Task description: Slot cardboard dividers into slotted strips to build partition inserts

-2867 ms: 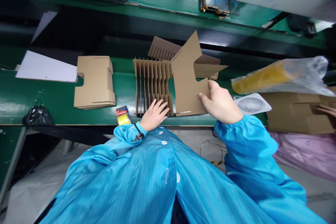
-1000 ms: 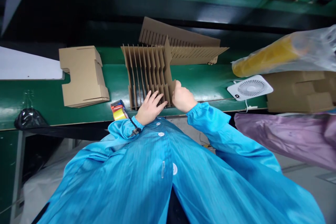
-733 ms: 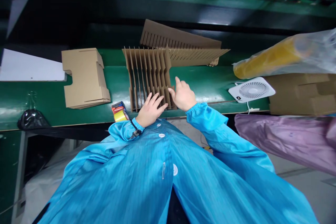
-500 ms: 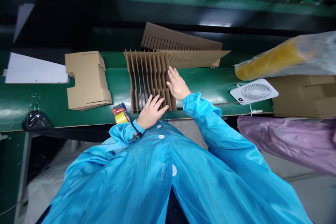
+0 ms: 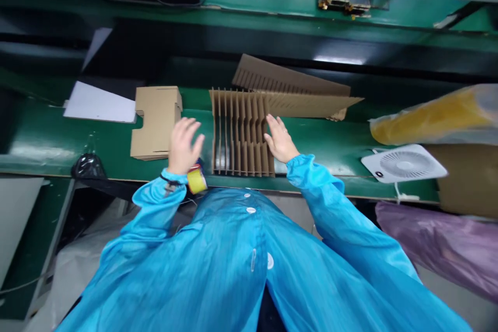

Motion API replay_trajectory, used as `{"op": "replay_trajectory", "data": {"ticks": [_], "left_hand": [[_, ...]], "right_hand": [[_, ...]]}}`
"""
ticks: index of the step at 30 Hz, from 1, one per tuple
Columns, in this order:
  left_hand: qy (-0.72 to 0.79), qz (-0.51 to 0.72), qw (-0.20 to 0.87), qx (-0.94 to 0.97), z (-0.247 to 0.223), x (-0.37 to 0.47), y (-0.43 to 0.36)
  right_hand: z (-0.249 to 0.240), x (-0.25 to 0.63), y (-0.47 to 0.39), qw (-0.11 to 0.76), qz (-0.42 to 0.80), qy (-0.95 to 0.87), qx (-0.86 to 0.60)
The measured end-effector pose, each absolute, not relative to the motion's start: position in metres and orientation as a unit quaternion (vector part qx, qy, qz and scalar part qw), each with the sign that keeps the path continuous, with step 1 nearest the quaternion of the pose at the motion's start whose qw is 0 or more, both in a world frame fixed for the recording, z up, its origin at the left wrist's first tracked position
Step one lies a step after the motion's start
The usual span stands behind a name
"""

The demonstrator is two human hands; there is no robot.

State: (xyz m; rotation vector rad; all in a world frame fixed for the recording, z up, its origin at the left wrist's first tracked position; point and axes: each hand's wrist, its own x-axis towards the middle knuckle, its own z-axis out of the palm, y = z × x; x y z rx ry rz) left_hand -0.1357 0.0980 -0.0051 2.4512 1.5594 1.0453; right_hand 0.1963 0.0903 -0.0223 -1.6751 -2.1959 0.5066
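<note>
A slotted cardboard divider grid (image 5: 241,132) stands on the green bench (image 5: 327,153) before me. My right hand (image 5: 280,140) is at the grid's right edge, fingers spread and holding nothing. My left hand (image 5: 184,146), slightly blurred, is raised left of the grid with its fingers apart, over the right edge of a stack of flat brown cardboard pieces (image 5: 153,124). Below its wrist lies a tape dispenser with yellow tape (image 5: 196,180), partly hidden by the hand and sleeve. Slotted cardboard strips (image 5: 295,83) lie behind the grid.
A white fan (image 5: 406,164) and a yellow roll in clear plastic (image 5: 431,119) are at the right. White sheets (image 5: 100,104) and a black bag (image 5: 88,166) lie left. Purple plastic (image 5: 439,244) hangs below the bench's front edge at right.
My left hand has left the grid's front edge and moved left to the cardboard stack. My right hand remains by the grid's right side. The camera view has shifted.
</note>
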Motion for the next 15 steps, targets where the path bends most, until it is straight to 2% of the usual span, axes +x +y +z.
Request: {"op": "replay_trajectory", "data": {"ticks": [2, 6, 10, 15], "left_hand": [[0.621, 0.351, -0.007, 0.701, -0.024, -0.191, 0.113], [0.791, 0.340, 0.018, 0.507, -0.061, -0.274, 0.108], [0.809, 0.361, 0.064, 0.460, -0.079, -0.293, 0.091], [0.789, 0.385, 0.122, 0.463, -0.074, -0.282, 0.088]], "right_hand": [[-0.022, 0.199, 0.090, 0.181, 0.169, -0.775, -0.581], [-0.014, 0.200, 0.086, 0.231, 0.140, -0.748, -0.606], [0.008, 0.189, 0.075, 0.266, 0.132, -0.749, -0.592], [0.025, 0.175, 0.065, 0.281, 0.137, -0.755, -0.576]]}}
